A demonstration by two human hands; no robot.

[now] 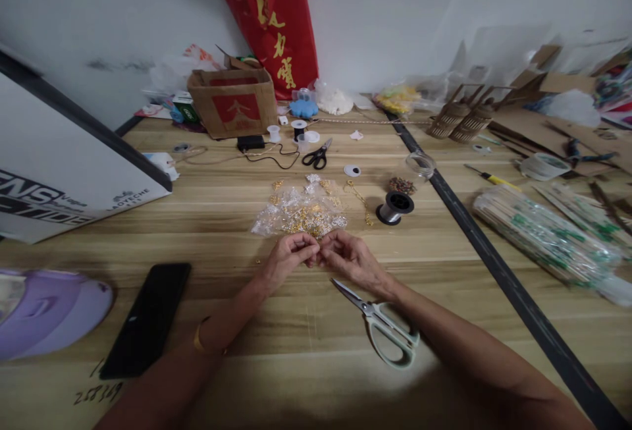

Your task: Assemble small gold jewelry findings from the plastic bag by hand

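Observation:
My left hand and my right hand meet fingertip to fingertip over the wooden table. Both are closed in a pinch; whatever lies between the fingertips is too small to make out. Just beyond them is a pile of clear plastic bags with small gold and silver beads or findings. A gold chain lies to the right of the pile. Scissors with pale handles rest beside my right forearm. A spool of thin silvery wire stands farther right.
Black scissors and small thread spools sit farther back. A dark phone and a lilac object lie at the left. Plastic-wrapped sticks cover the right side. A paper bag stands at the back.

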